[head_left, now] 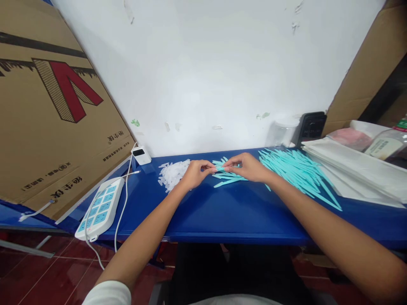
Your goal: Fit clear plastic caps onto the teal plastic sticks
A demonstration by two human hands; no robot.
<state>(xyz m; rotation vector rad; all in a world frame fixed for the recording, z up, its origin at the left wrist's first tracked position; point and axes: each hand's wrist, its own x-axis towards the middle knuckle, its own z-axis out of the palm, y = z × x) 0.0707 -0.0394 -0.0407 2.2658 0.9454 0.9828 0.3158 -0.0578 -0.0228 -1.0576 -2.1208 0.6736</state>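
Centre of frame: fingers [207,164] of the left hand [196,173] and right hand [246,167] pinch a teal strip [219,168] between them, above the desk [206,218]. White pieces [172,174] lie heaped left of centre; a larger teal pile [295,174] lies right of centre.

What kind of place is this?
Probably a small workshop or workroom: a blue worktable set against a wall, loose piles of turquoise strips and small whitish pieces on it, and a multi-socket power strip at the left end.
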